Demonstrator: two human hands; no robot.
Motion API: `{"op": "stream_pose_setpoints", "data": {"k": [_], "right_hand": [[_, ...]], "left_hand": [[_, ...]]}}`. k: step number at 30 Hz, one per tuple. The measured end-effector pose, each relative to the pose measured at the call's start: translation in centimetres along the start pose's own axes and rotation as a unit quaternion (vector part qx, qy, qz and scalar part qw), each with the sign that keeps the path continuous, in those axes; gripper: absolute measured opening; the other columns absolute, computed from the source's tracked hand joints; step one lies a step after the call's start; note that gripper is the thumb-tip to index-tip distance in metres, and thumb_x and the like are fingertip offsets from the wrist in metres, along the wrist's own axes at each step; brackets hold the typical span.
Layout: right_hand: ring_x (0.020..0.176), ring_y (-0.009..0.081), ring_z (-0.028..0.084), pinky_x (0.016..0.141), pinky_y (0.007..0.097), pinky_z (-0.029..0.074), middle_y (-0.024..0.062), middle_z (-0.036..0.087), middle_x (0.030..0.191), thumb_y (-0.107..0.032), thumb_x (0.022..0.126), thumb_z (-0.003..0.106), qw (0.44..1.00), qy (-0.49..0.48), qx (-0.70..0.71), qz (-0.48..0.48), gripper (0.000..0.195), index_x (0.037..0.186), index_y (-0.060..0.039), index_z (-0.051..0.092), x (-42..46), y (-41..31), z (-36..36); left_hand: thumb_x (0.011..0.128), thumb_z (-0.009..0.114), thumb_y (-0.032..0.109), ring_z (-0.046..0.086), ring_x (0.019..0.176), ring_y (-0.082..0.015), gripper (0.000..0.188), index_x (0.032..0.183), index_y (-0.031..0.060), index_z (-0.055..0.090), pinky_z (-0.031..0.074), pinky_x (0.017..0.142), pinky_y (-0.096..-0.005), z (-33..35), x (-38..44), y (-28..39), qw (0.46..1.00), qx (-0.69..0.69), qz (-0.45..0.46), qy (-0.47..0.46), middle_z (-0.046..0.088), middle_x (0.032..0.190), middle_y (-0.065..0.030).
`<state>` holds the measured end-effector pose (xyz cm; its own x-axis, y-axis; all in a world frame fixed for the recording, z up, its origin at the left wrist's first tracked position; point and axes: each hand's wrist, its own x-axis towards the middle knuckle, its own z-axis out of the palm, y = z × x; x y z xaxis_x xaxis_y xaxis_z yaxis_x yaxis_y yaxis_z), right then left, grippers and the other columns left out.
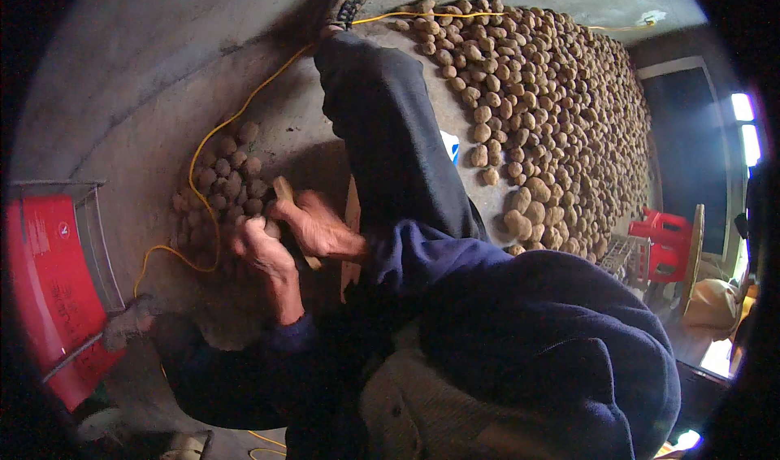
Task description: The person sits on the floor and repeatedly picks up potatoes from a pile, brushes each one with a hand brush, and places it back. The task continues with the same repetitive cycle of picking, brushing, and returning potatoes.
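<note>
In front of me my left hand has its fingers curled around a roundish brown potato, mostly hidden by the hand. Close beside it on the right, my right hand is blurred and closed on a pale wooden piece. The wood's lower end comes out below that hand; whether it is a tool handle I cannot tell. A small heap of dusky, roundish potatoes lies on the floor just beyond my left hand. Shadow hides the ground beneath both hands.
A wide spread of potatoes covers the floor at right. A yellow cord crosses the floor and the small heap. At left stands a red box bearing writing, beside a metal frame. A red plastic stool is far right.
</note>
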<state>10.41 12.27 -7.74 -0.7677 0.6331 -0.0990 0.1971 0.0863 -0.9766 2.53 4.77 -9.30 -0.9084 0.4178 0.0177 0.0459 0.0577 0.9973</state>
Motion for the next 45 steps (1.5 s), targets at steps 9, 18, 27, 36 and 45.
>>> {"op": "stream_pose_setpoints", "data": {"k": [9, 18, 27, 36, 45], "right_hand": [[0.072, 0.0267, 0.055, 0.069, 0.0413, 0.046, 0.0216, 0.056, 0.08, -0.03, 0.089, 0.044, 0.979, -0.092, 0.019, 0.18, 0.036, 0.095, 0.0, 0.061, 1.3, 1.5, 1.5], [0.059, 0.0294, 0.052, 0.061, 0.0419, 0.044, 0.0213, 0.054, 0.068, -0.029, 0.085, 0.051, 0.999, -0.019, -0.006, -0.03, 0.035, 0.082, 0.0032, 0.063, 0.5, 3.0, 1.7], [0.082, 0.0312, 0.059, 0.07, 0.0407, 0.048, 0.0164, 0.059, 0.087, -0.012, 0.079, 0.053, 0.965, 0.095, -0.091, -0.227, 0.027, 0.102, -0.001, 0.061, 1.2, 6.0, 4.1], [0.084, 0.0162, 0.054, 0.083, 0.0315, 0.045, 0.0044, 0.057, 0.094, -0.025, 0.088, 0.048, 0.873, -0.014, 0.433, 0.224, 0.027, 0.1, -0.0022, 0.057, 1.4, -1.0, 0.1], [0.077, 0.0193, 0.059, 0.069, 0.0325, 0.05, 0.0082, 0.061, 0.09, -0.033, 0.089, 0.047, 0.851, -0.03, 0.472, 0.228, 0.034, 0.104, -0.0036, 0.057, 1.9, -1.8, -0.9]], "left_hand": [[0.073, 0.058, 0.01, 0.051, 0.064, -0.0169, 0.017, 0.066, -0.005, 0.057, 0.045, 0.06, -0.0306, -3.0, -0.8, -1.7, 0.987, 0.116, 0.104, 0.028, 0.056, 0.068, -0.0056], [0.088, 0.042, 0.029, 0.053, 0.074, -0.036, 0.045, 0.1, -0.0118, 0.057, 0.043, 0.073, -0.044, -2.2, -1.3, -1.4, 0.952, 0.282, 0.097, -0.064, 0.061, 0.087, -0.0288], [0.085, 0.052, 0.018, 0.047, 0.062, -0.0236, 0.025, 0.09, -0.0063, 0.055, 0.042, 0.057, -0.0382, -3.5, -2.2, 0.1, 0.935, 0.303, 0.12, -0.139, 0.05, 0.068, -0.0208], [0.082, 0.069, 0.032, 0.048, 0.046, -0.0103, 0.032, 0.083, 0.0011, 0.06, 0.038, 0.039, -0.0234, -2.0, -1.6, 6.1, 0.966, 0.002, -0.245, -0.082, 0.058, 0.066, -0.0026], [0.07, 0.06, -0.001, 0.058, 0.06, -0.0133, 0.034, 0.104, -0.0019, 0.054, 0.049, 0.05, -0.025, -2.7, -2.2, 5.8, 0.97, -0.132, -0.134, -0.156, 0.06, 0.084, -0.0091]]}}
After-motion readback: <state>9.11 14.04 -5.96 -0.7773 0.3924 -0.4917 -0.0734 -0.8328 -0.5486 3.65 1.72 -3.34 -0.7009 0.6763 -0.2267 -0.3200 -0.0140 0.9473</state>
